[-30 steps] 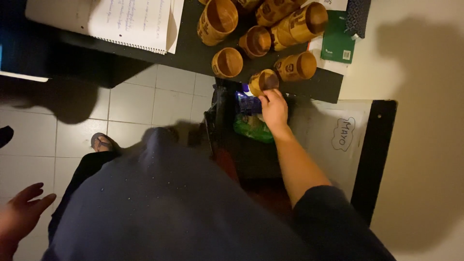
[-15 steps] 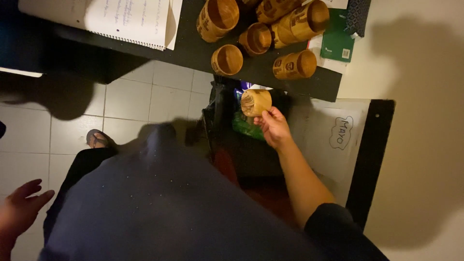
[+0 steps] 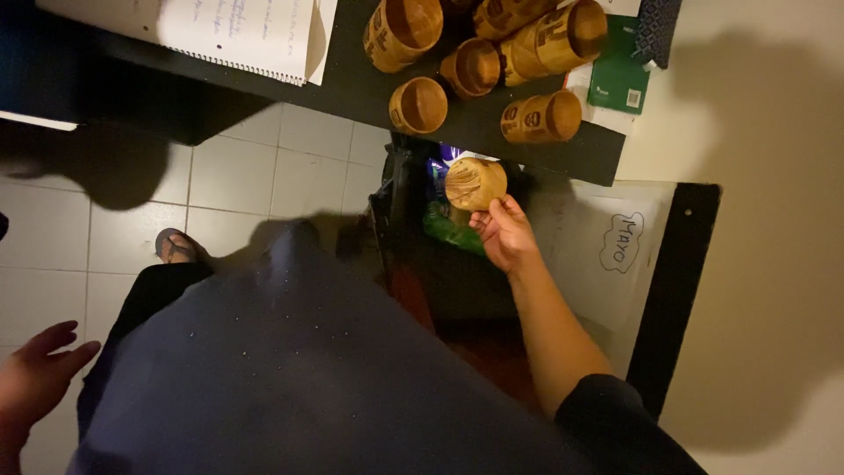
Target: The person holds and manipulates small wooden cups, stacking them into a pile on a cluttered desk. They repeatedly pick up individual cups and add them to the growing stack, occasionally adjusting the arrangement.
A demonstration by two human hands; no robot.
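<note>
My right hand (image 3: 503, 234) holds a round wooden cup (image 3: 475, 183) by its side, its base turned toward me, just below the edge of the dark table (image 3: 352, 88). The cup hangs over an open dark bag (image 3: 413, 237) with something green inside. Several more wooden cups stand or lie on the table, the nearest an upright one (image 3: 418, 105) and one on its side (image 3: 541, 117). My left hand (image 3: 35, 374) hangs at the lower left, fingers loosely apart and holding nothing.
An open spiral notebook (image 3: 229, 31) lies on the table's left part. A green booklet (image 3: 620, 84) sits at its right end. A white sheet with handwriting (image 3: 607, 251) leans on a black frame (image 3: 673, 290). A sandalled foot (image 3: 176, 246) rests on the tiled floor.
My right hand has lifted a wooden cup from the table's edge and drawn it down toward me, over the bag. The left hand has barely moved.
</note>
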